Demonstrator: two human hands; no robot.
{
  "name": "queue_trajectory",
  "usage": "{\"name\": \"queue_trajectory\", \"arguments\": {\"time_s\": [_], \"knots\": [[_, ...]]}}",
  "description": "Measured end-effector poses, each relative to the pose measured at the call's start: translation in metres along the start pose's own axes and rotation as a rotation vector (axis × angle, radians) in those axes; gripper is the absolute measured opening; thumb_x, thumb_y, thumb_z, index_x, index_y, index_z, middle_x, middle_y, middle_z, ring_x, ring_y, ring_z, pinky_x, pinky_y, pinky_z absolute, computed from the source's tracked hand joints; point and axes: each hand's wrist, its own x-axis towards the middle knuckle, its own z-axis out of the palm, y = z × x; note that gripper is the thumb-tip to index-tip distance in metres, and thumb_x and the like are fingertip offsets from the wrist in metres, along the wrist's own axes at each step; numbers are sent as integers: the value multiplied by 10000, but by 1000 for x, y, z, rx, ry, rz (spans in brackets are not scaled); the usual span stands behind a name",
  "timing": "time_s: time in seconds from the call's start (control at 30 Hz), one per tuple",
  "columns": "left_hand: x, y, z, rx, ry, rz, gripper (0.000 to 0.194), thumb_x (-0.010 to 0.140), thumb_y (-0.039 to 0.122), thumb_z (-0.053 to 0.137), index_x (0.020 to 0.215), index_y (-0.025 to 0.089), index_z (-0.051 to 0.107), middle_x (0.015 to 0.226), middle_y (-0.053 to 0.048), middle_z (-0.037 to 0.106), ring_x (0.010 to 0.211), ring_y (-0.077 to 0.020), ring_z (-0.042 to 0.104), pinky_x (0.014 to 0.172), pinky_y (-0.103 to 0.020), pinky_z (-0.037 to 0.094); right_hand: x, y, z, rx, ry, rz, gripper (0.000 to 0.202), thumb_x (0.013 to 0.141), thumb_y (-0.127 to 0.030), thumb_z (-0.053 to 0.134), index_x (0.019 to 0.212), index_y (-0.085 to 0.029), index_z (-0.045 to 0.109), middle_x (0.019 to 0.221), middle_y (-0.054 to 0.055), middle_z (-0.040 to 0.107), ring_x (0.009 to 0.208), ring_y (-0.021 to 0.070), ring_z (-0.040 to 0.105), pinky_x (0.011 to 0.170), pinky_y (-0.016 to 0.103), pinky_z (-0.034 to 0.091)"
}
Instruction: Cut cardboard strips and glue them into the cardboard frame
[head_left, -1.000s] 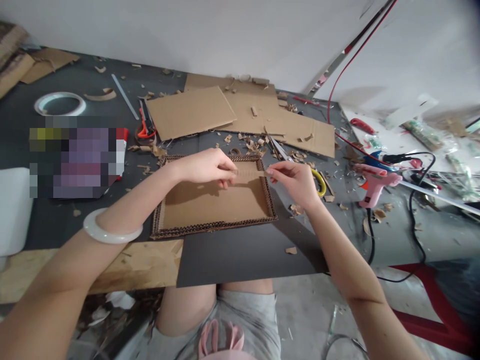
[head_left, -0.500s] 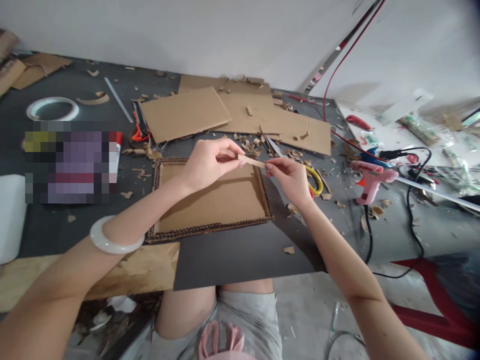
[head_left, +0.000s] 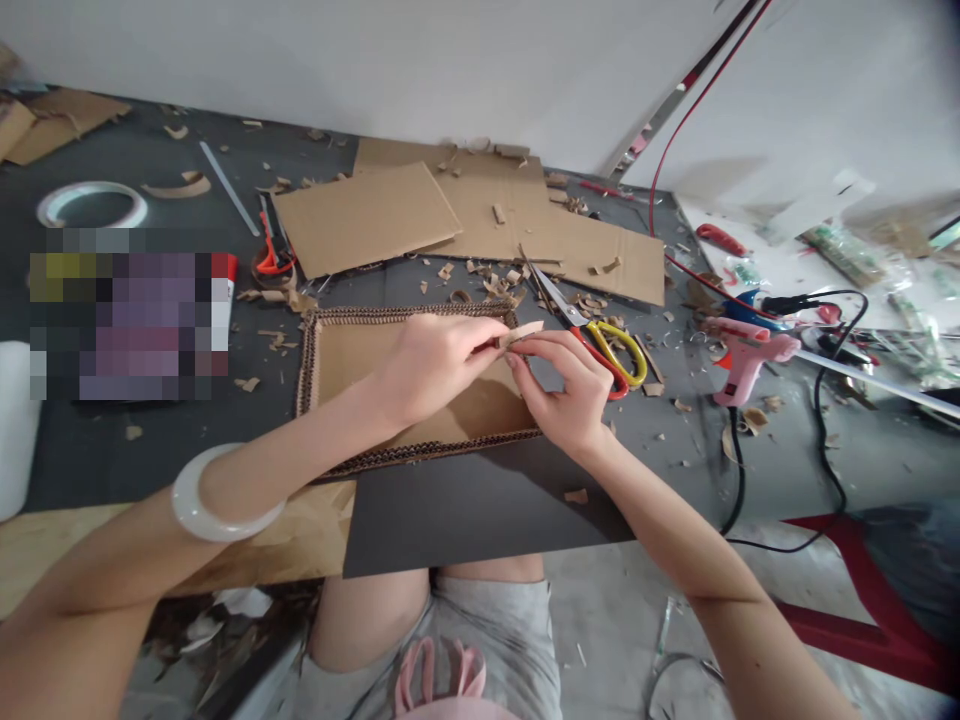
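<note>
Between my two hands is a small cardboard strip (head_left: pixel 523 333), held above the right side of a shallow cardboard tray (head_left: pixel 360 380). My left hand (head_left: pixel 442 360) pinches the strip's left part, its fingers closed. From the right, my right hand (head_left: pixel 566 385) grips the strip between thumb and fingers; the fingertips of both hands nearly meet. The tray lies flat on the dark table, with a raised rim of corrugated strips. Just beyond my right hand rest scissors (head_left: pixel 600 345) with red and yellow handles. My hands hide part of the tray's middle and right rim.
Flat cardboard sheets (head_left: pixel 367 220) lie at the back, with scraps scattered around. On the right is a pink glue gun (head_left: pixel 742 355) with a black cable. To the left are an orange-handled cutter (head_left: pixel 274 250), a tape roll (head_left: pixel 91 207) and a blurred-out object (head_left: pixel 150 325).
Both hands have come closer together and slightly lower. The strip has turned, its right end now pointing up, and my right fingers have shifted along it.
</note>
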Motion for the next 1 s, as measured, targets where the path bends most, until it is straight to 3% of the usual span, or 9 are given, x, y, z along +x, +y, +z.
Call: {"name": "queue_trajectory", "arguments": {"time_s": [0.5,0.77,1.0], "knots": [[-3,1,2,32,-76,49,148,875,159,528,878,150,676,809,-21,737,704,-135,688,636,-200,487,1,-3,0,43,-17,5,126,773,-63,606,825,-175,635,797,60,682,774,158,647,704,299,550],[-8,5,0,227,-120,171,262,925,145,404,836,111,648,780,-76,714,640,-151,663,573,-229,478,0,-6,1,-22,-61,15,110,783,-107,572,841,-189,618,799,61,682,759,170,647,681,308,550],[-8,8,-1,222,-179,128,223,910,131,429,838,111,639,802,-91,706,665,-163,666,580,-236,476,-2,-7,2,-43,-92,24,128,795,-101,522,823,-205,593,807,52,675,762,167,638,666,310,534]]}}
